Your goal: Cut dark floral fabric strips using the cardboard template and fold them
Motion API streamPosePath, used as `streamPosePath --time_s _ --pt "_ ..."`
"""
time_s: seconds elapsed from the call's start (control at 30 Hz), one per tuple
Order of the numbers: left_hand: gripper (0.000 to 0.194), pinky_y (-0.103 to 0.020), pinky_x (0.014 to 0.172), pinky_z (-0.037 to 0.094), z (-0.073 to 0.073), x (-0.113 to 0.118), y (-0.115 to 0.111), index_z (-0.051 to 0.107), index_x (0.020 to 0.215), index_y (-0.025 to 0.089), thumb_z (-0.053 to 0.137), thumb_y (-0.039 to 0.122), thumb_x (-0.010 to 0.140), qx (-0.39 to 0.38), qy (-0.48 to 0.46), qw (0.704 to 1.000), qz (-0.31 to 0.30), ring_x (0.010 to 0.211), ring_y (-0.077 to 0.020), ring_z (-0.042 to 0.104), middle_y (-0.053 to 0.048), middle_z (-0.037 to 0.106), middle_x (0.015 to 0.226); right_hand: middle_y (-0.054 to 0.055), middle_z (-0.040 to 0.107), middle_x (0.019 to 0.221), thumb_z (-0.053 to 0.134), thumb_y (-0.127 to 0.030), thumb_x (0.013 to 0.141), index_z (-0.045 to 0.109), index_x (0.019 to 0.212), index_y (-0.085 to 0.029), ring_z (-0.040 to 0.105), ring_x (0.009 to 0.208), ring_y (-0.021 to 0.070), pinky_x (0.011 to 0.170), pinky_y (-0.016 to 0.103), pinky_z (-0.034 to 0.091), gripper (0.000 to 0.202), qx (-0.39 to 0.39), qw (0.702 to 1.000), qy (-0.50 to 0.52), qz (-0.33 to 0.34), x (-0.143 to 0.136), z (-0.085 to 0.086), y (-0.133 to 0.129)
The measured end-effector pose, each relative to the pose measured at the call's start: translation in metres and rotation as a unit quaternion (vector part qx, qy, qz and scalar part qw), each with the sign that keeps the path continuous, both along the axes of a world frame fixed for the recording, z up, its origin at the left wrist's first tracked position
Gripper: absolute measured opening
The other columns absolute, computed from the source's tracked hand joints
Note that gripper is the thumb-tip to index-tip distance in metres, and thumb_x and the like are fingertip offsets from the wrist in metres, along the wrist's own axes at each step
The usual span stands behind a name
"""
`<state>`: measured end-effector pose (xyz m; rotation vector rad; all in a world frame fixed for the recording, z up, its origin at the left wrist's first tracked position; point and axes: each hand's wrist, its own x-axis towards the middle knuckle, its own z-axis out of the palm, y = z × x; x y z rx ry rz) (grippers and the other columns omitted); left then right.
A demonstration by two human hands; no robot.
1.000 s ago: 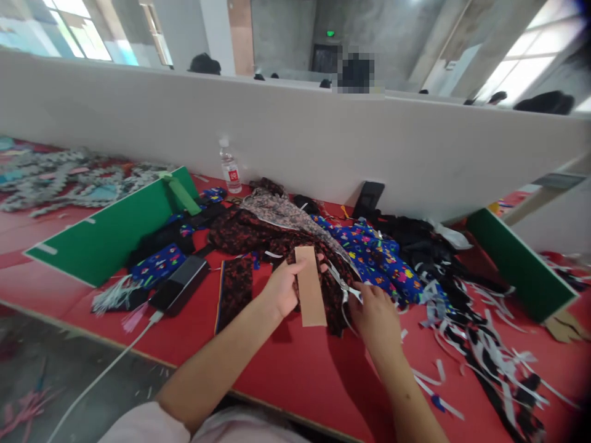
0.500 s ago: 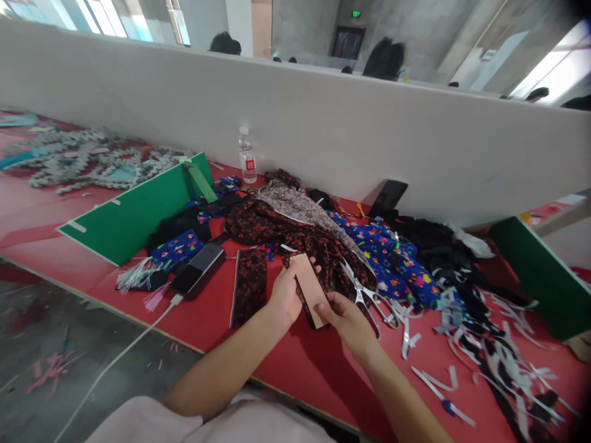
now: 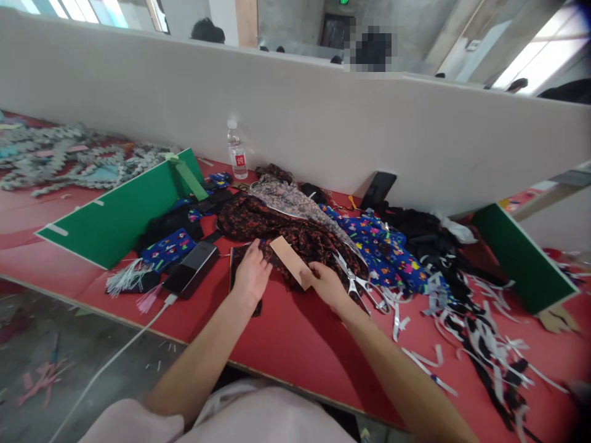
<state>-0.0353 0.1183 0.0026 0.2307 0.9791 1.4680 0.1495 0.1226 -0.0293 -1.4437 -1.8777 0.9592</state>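
— Tan card [image 3: 287, 258]: where, and how held?

— Above the near edge of the dark floral heap [image 3: 240, 219], pinched at its lower end between thumb and fingers of the right hand [image 3: 326, 287]

— And the left hand [image 3: 252, 274]?

— At the dark patterned panel [image 3: 236, 261], fingers bent and slightly parted; impossible to tell whether gripping cloth

— How far along?

— Partway, to judge by the white strips [image 3: 398, 319] on the red table [image 3: 300, 344], apparently cut already; scissors [image 3: 353, 280] lying unheld; heap and panel presumably left to work, amount unclear
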Motion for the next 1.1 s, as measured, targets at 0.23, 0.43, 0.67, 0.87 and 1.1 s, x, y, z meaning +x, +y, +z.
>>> streamPosePath --time_s 0.23,0.43,0.67,0.87,1.1 --pt "0.027 -0.039 0.097 0.036 0.001 -0.032 -0.025 0.059 0.099 0.021 0.056 0.038 0.079 0.095 0.582 0.803 -0.09 0.109 -0.0267 0.052 -0.012 0.061 0.11 0.003 0.062 0.075 0.046 -0.031 0.086 0.064 0.082 -0.014 0.053 0.067 0.0144 0.062 0.024 0.037 0.024 0.049 0.997 -0.065 -0.002 -0.006 -0.008 0.04" --pt "0.032 -0.042 0.072 0.044 -0.006 -0.036 -0.045 0.06 0.087 0.015 0.05 0.045 0.079 0.019 0.864 0.418 -0.279 0.094 -0.0362 0.053 -0.018 0.057 0.097 0.011 0.063 0.098 0.052 -0.025 0.085 0.06 0.105 -0.011 0.055 0.089 0.0192 0.081 0.029 0.041 0.026 0.102 0.985 -0.125 -0.057 -0.021 -0.005 0.048" --pt "0.02 -0.034 0.071 0.043 -0.017 -0.058 -0.028 0.055 0.07 0.018 0.043 0.031 0.08 0.054 0.817 0.482 -0.312 0.078 -0.0252 0.06 -0.01 0.062 0.078 0.011 0.056 0.113 0.055 -0.029 0.084 0.061 0.105 -0.018 0.049 0.107 0.0246 0.095 0.039 0.036 0.024 0.19 0.963 -0.184 -0.055 0.002 0.018 -0.01" --pt "0.016 -0.024 0.059 0.047 0.026 -0.044 -0.037 0.058 0.075 0.02 0.062 0.033 0.067 -0.001 0.386 0.871 -0.305 0.069 -0.0164 0.06 0.002 0.062 0.07 0.011 0.048 0.129 0.06 -0.036 0.081 0.047 0.125 -0.02 0.041 0.122 0.0215 0.103 0.038 0.031 0.049 0.165 0.985 -0.025 0.04 0.032 0.038 -0.049" --pt "0.016 -0.024 0.054 0.052 0.037 -0.002 -0.034 0.062 0.081 0.015 0.052 0.01 0.068 -0.115 0.02 0.942 -0.316 0.057 -0.0133 0.062 -0.001 0.065 0.066 0.004 0.061 0.104 0.074 -0.042 0.066 0.056 0.11 -0.018 0.058 0.093 0.017 0.082 0.029 0.044 0.053 -0.197 0.919 0.301 0.165 0.045 0.031 -0.047"
